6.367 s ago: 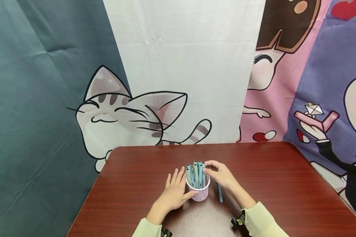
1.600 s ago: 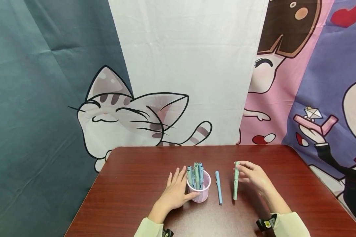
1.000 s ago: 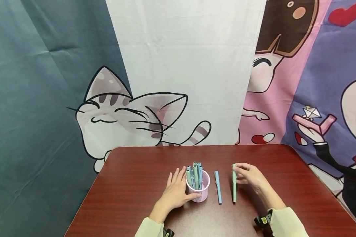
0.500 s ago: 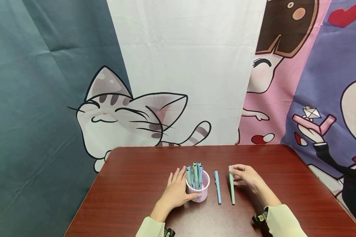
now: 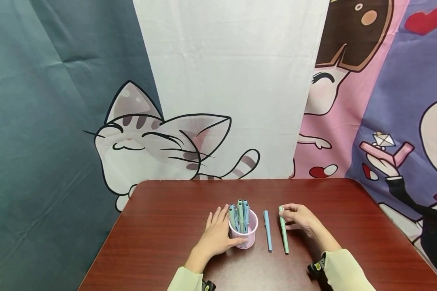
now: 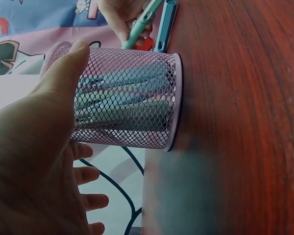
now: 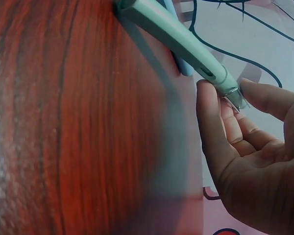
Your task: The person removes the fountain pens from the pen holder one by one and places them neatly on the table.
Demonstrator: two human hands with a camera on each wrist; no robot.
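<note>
A pink mesh pen holder (image 5: 249, 239) stands upright on the table with several green and blue pens (image 5: 240, 216) inside. My left hand (image 5: 214, 238) rests against its left side, fingers straight and spread, thumb along the near side. In the right wrist view, my right hand (image 7: 255, 147) pinches a light green pen (image 7: 179, 41) at one end between thumb and fingers. That pen slants, its free end low near the table; whether it touches is unclear. Left of it a blue pen (image 5: 267, 231) lies on the table, roughly parallel.
The dark red wooden table (image 5: 160, 242) has its far edge against a cartoon-printed cloth (image 5: 233, 60). Both forearms come in from the near side, each with a dark device at the wrist.
Earlier my right hand was at the pen holder; then it held the green pen out to the right. Since then it has moved left and down, nearer the blue pen. My left hand stayed put.
</note>
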